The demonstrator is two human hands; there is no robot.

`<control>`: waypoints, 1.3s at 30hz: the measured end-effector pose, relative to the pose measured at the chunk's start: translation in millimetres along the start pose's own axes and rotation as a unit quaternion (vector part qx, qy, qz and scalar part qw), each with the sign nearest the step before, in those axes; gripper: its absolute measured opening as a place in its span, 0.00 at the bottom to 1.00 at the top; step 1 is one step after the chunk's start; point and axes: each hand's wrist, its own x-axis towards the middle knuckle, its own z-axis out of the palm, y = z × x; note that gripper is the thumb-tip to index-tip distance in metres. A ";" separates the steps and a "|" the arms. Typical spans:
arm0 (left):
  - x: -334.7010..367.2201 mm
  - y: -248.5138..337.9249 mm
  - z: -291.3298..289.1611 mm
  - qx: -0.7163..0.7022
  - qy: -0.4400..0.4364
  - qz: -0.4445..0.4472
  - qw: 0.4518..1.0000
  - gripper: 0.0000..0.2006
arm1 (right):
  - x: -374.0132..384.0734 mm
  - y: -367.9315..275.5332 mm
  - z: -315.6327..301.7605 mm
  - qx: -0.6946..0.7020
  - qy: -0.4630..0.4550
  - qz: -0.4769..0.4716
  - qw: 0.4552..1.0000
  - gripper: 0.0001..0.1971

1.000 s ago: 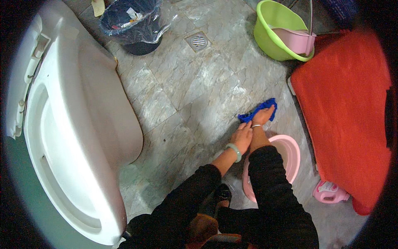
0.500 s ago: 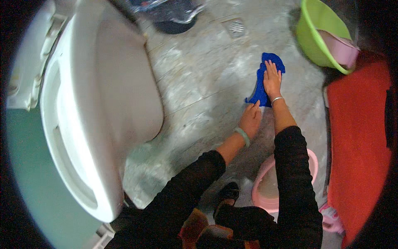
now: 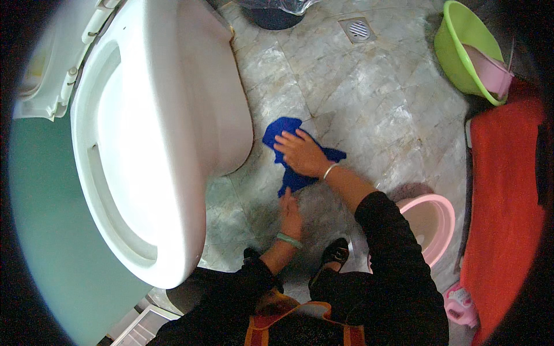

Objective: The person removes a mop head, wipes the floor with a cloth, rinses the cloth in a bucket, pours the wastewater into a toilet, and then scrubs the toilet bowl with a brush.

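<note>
A blue cloth (image 3: 283, 128) lies spread and crumpled on the grey marbled tile floor (image 3: 375, 115). My right hand (image 3: 303, 154), with a silver bangle at the wrist, presses flat on it with the fingers stretched out to the left. Close to the cloth's near corner is my left hand (image 3: 291, 218), a pale green bangle on its wrist. Its fingers are stretched out and point away from me; I cannot tell whether their tips touch the cloth.
The white toilet (image 3: 222, 98) stands to the left of the cloth. A pink basin (image 3: 444, 225) sits by my right arm. Right lie a red mat (image 3: 502, 213) and a pink bottle (image 3: 460, 305). Farther off are a green tub (image 3: 453, 57), floor drain (image 3: 359, 30) and dark bin (image 3: 271, 17).
My right hand has swept the blue cloth leftward and nearer, toward the toilet's base. My left hand has also come left and closer to me. The view has shifted slightly.
</note>
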 end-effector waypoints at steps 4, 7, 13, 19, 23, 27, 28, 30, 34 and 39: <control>3.2 18.5 -14.6 0.027 -0.008 -0.165 0.986 0.25 | -40.1 -39.3 2.6 0.038 -0.004 -0.019 0.999 0.20; 16.2 15.6 -8.4 -0.069 -0.019 -0.145 0.987 0.27 | -45.7 -39.3 5.8 0.050 -0.057 -0.012 0.997 0.14; 94.1 54.8 44.6 0.138 -0.031 0.172 0.975 0.26 | -52.0 44.5 -33.4 -0.098 0.067 0.230 0.966 0.13; 130.5 149.1 84.1 0.261 -0.232 0.329 0.877 0.18 | -137.2 96.9 -51.5 -0.178 0.269 0.437 0.840 0.16; 100.1 150.4 106.6 0.322 -0.275 0.456 0.783 0.14 | -165.5 57.7 -26.7 -0.169 0.309 0.677 0.645 0.17; 73.5 120.8 94.8 0.333 -0.318 0.504 0.731 0.12 | -186.7 7.1 -4.6 -0.095 0.336 0.667 0.659 0.17; 69.5 110.8 87.9 0.341 -0.323 0.506 0.724 0.12 | -187.1 -4.8 1.9 -0.088 0.332 0.647 0.680 0.18; 67.9 87.9 70.5 0.340 -0.307 0.541 0.706 0.11 | -179.6 -29.3 8.4 -0.093 0.290 0.625 0.719 0.19; 63.9 47.9 18.7 0.328 -0.354 0.554 0.679 0.09 | -153.0 -97.8 40.1 -0.092 0.248 0.578 0.772 0.18; 62.2 13.8 -33.3 0.326 -0.415 0.558 0.641 0.07 | -122.4 -155.1 66.6 -0.042 0.260 0.561 0.785 0.16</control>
